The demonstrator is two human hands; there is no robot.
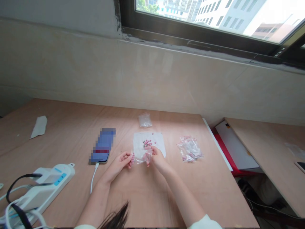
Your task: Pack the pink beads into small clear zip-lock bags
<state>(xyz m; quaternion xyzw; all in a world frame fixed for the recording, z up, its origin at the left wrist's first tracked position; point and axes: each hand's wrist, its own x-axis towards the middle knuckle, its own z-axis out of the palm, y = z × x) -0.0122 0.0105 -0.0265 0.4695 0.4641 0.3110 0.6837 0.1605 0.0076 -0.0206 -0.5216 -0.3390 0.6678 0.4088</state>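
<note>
Over the pale wooden table (166, 125), the left hand (118, 164) and the right hand (157, 158) are raised close together, neither spread, each pinching one end of a small clear plastic zip bag (142, 157) between thumb and fingers. The bag hangs between them, just in front of the sheet, with a few small pink beads (132, 158) at its left end beside the left fingers; whether those fingers grip a bead or only plastic is too small to tell. Taking the hands as the centre, a white paper sheet (156, 141) lies just beyond them at 12 o'clock, bearing a loose cluster of pink and dark beads (147, 143). Farther out at 12 o'clock lies a flat clear plastic bag (145, 120). At 3 o'clock sits a heap of clear zip bags with red seals and pink beads inside (189, 148). At 9 o'clock lies a black smartphone with a blurred screen (103, 144), with a white charging cable (93, 179) running from it toward 7 o'clock. A white power strip with blue switches (51, 186) lies at 8 o'clock, and a strip of white paper (38, 126) at 10 o'clock
</note>
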